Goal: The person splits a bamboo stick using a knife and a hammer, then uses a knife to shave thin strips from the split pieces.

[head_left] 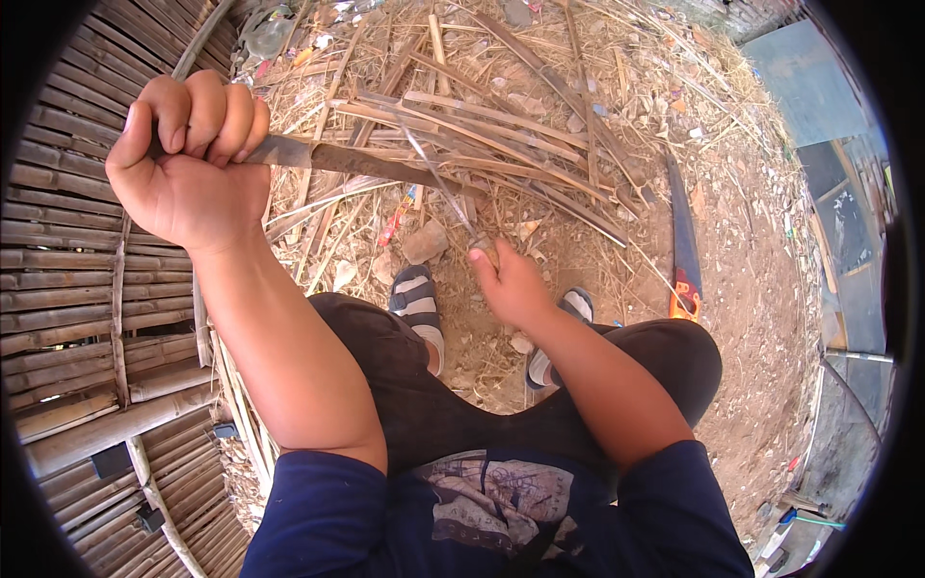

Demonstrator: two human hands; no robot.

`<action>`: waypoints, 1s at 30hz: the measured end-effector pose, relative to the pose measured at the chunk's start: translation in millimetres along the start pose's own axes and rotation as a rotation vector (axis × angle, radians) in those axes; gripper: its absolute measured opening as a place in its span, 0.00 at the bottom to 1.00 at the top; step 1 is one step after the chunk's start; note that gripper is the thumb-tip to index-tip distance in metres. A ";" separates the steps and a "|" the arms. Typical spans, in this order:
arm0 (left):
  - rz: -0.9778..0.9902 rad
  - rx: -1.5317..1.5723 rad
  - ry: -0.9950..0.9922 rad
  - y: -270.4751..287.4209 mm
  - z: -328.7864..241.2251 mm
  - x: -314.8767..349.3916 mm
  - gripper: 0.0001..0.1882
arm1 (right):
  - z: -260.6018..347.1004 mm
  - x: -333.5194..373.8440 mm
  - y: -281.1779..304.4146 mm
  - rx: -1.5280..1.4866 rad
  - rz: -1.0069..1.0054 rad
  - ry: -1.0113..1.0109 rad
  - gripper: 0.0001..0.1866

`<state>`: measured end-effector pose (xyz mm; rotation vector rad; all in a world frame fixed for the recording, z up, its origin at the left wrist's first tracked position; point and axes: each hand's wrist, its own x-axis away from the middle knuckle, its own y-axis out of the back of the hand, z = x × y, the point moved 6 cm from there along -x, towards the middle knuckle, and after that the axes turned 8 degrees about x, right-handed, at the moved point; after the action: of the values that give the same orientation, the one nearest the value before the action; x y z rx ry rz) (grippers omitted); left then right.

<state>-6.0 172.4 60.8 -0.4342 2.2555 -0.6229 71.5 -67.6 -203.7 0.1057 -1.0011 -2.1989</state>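
Observation:
My left hand is raised at the upper left, its fingers closed around the handle of a machete. Its long, brownish blade stretches to the right, grey near the grip. In front of my knees, my right hand is wrapped round the short handle of a slim, pointed metal tool. That tool slants up and to the left and crosses the machete blade near its far end. Whether the two touch, I cannot tell.
Split bamboo strips lie piled on the straw-strewn ground ahead. A handsaw with an orange handle rests to their right. A stone sits by my left foot. A bamboo slat wall bounds the left side; grey panels stand at right.

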 end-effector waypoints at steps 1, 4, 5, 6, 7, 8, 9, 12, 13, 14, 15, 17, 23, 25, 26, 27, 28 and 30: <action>-0.016 0.004 -0.003 3.0 0.1 1.0 0.19 | -4.1 -3.6 -0.5 0.018 -0.011 0.002 0.27; -0.034 -0.013 -0.020 7.6 -3.8 1.3 0.19 | 1.9 -3.6 7.4 -0.002 -0.040 0.009 0.26; -0.030 -0.009 -0.025 8.1 -1.5 -0.4 0.19 | 5.4 -2.2 16.0 -0.015 -0.059 0.003 0.26; -0.013 0.002 -0.017 7.5 -1.9 0.0 0.19 | 17.0 0.4 23.9 -0.049 -0.078 0.054 0.26; 0.004 0.013 -0.009 5.9 -2.7 0.3 0.19 | 31.3 4.3 33.5 -0.082 -0.097 0.105 0.25; 0.013 0.024 -0.001 5.3 -4.0 2.7 0.19 | 43.5 9.3 40.6 -0.114 -0.110 0.155 0.25; 0.026 0.030 0.002 4.6 -3.5 3.3 0.19 | 52.4 12.8 46.4 -0.161 -0.113 0.210 0.25; 0.044 0.041 0.004 -0.5 -3.5 1.1 0.19 | 54.3 15.7 40.5 -0.220 -0.089 0.262 0.25; 0.025 0.019 -0.004 0.2 -3.0 1.9 0.19 | 31.4 10.7 16.2 -0.178 -0.059 0.202 0.25; 0.009 0.001 -0.013 0.6 -2.7 1.5 0.19 | 7.8 4.0 -6.2 -0.136 -0.034 0.143 0.26; -0.004 -0.015 -0.025 0.3 -2.4 0.4 0.19 | -22.6 -3.7 -23.4 -0.109 -0.042 -0.022 0.27; 0.025 0.010 -0.008 -1.5 1.1 1.0 0.19 | -73.9 -15.1 -38.7 -0.051 -0.001 -0.251 0.29; 0.122 0.092 0.049 -11.2 8.0 -1.6 0.19 | -58.9 -30.1 -10.3 -0.167 -0.036 -0.293 0.28; 0.136 0.110 0.069 -7.3 5.3 -3.1 0.19 | -17.2 -28.0 4.9 -0.287 -0.119 -0.115 0.25; 0.132 0.103 0.065 -3.7 2.5 -1.9 0.19 | -0.8 -24.7 9.0 -0.307 -0.108 -0.013 0.25; 0.150 0.102 0.072 -1.1 0.9 -1.7 0.19 | 13.0 -20.7 14.6 -0.327 -0.102 0.087 0.24; 0.168 0.100 0.079 2.2 -1.6 -1.3 0.19 | 21.8 -17.5 16.4 -0.346 -0.095 0.189 0.24; 0.194 0.122 0.098 2.3 -1.9 -0.4 0.19 | 17.9 -14.9 6.8 -0.286 -0.044 0.209 0.25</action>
<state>-7.4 175.0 60.8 -0.1256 2.3018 -0.6879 80.4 -49.9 -189.6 0.2219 -0.5693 -2.2918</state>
